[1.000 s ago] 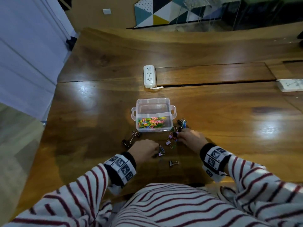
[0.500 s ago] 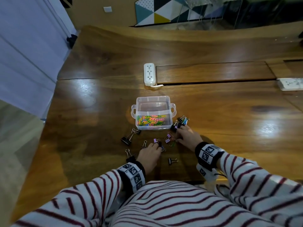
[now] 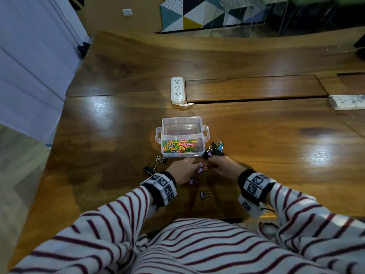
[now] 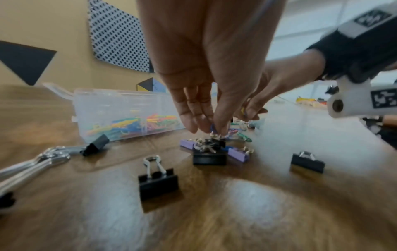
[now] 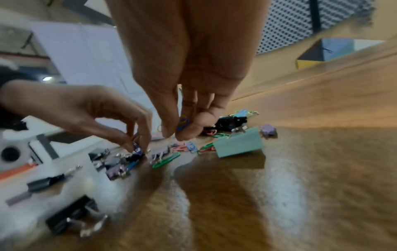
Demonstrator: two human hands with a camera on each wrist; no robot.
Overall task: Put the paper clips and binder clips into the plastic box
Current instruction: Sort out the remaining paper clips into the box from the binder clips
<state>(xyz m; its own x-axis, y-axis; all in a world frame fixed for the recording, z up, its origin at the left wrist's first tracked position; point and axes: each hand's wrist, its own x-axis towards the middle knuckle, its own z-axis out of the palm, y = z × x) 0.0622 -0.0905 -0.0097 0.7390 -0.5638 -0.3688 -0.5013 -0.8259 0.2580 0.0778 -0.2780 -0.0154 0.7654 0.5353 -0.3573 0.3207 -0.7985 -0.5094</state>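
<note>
Our left hand (image 4: pixel 206 71) pinches a blue paper clip (image 4: pixel 213 127) above scattered binder clips (image 4: pixel 209 152) on the tabletop (image 3: pixel 256 135); our right hand (image 5: pixel 189 71) pinches a blue-and-yellow paper clip (image 5: pixel 183 123). The plastic box (image 3: pixel 182 123) sits just beyond, paper clips filling its near compartment.

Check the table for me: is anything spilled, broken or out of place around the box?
Nothing looks damaged. The plastic box sits upright and open, with paper clips only in its near compartment; the far one looks empty. Binder clips and a few loose paper clips lie scattered on the table, awaiting sorting. Both hands work the pile in front of the box.
</note>
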